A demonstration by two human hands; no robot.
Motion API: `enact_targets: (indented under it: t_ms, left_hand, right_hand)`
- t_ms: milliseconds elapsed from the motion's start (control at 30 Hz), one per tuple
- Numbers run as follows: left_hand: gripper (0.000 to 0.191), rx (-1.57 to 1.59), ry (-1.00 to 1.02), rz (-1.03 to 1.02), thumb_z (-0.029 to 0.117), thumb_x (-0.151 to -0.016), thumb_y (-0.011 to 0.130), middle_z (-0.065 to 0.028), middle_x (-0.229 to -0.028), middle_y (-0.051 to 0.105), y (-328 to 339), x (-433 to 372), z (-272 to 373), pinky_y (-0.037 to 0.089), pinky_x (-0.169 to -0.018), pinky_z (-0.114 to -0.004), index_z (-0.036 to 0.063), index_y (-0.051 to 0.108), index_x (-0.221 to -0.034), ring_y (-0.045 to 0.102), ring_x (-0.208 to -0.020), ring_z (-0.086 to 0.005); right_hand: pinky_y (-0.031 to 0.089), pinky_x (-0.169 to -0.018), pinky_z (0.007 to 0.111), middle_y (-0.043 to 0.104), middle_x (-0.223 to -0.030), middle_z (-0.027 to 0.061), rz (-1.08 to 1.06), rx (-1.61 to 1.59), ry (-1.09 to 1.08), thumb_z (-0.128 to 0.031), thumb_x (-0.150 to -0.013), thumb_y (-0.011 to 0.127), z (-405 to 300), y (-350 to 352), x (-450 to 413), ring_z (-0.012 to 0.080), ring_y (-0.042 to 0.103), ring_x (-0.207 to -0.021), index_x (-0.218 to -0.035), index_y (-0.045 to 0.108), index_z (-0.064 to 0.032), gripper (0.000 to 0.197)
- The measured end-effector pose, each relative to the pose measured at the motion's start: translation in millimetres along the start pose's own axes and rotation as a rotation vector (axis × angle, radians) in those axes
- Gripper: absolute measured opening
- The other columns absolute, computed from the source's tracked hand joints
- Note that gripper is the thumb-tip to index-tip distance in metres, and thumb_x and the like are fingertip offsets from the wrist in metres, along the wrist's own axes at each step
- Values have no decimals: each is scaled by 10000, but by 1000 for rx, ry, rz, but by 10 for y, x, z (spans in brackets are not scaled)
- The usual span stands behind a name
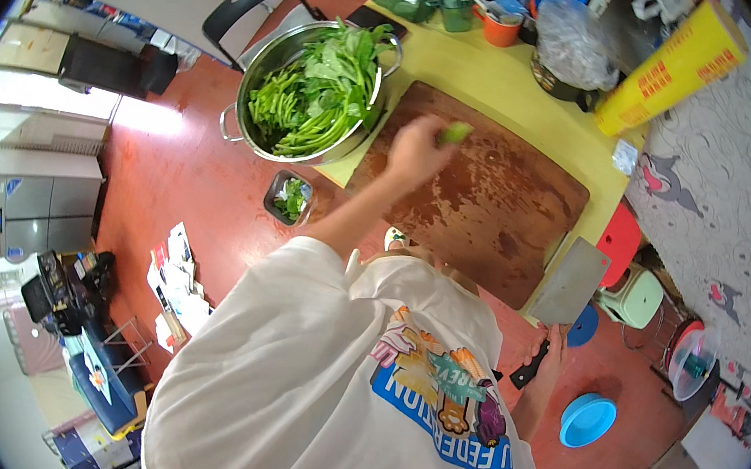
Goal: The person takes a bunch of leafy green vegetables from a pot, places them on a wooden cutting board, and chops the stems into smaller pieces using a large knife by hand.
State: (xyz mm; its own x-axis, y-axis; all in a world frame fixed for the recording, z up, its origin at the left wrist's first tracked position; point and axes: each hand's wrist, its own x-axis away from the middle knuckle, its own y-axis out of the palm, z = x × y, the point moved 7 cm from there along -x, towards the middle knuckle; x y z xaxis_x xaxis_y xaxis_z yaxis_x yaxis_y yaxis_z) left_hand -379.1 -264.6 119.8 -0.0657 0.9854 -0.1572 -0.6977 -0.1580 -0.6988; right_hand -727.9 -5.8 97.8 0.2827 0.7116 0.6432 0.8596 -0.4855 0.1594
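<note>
My left hand [419,150] is over the upper left part of a wet brown wooden cutting board [494,186], its fingers closed on a small green vegetable piece [457,134], blurred. My right hand [547,354] grips the black handle of a cleaver [568,281] at the board's lower right corner. The cleaver's broad blade points away from me, beside the board's right edge. Left of the board, a two-handled steel pot [243,121] holds a heap of leafy green vegetables [323,91] with long stems.
A yellow table [507,75] carries the board and pot. Along its far side stand an orange mug [501,30], a plastic bag [574,44] and a tall yellow roll [673,71]. A bin [278,207] with leaves, a black chair [233,17], stools and a blue basin [588,420] surround the table.
</note>
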Motion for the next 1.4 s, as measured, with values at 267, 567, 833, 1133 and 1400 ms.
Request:
enact_targets:
  t_ms: [267,567,833,1133,1400]
  left_hand:
    - [368,-283,-462,433,308,-731,762,-138,-865,703,-2181,-62,-2221,528,-739,-400,33,674,-958,681,-802,-292]
    - [398,-494,-574,323,331,-757,700,-157,-961,708,-2781,-396,-3072,522,-831,-407,51,689,-1039,677,-926,-315]
    - [320,-608,-417,267,261,-839,618,-129,-1136,658,-2811,-339,-2991,515,-866,-423,141,682,-1128,647,-1004,-333]
    - [198,-381,-201,443,196,-871,618,-104,-1004,645,-3079,-150,-2780,513,-771,-384,99,698,-1024,641,-896,-297]
    - [207,-75,-132,518,23,-880,616,-72,-984,581,-2993,748,-2134,500,-615,-254,62,672,-1076,600,-730,-128]
  right_hand:
    - [333,-346,250,426,-552,10,-112,114,36,-301,-984,530,76,574,-117,100,389,-383,-975,576,-21,284]
    - [338,-332,267,430,-540,19,-140,138,70,-284,-979,545,219,1073,-75,122,403,-362,-987,561,8,293]
    - [338,-336,267,433,-523,17,-89,176,42,-298,-985,535,261,1290,26,123,412,-365,-948,578,-8,295]
    - [370,-359,262,465,-547,19,-67,373,-82,-254,-981,536,178,1579,-56,114,443,-396,-918,547,-44,220]
    - [480,-567,459,591,-690,131,316,1322,-693,-311,-890,630,-179,1655,-162,362,576,-586,-1005,517,-55,302]
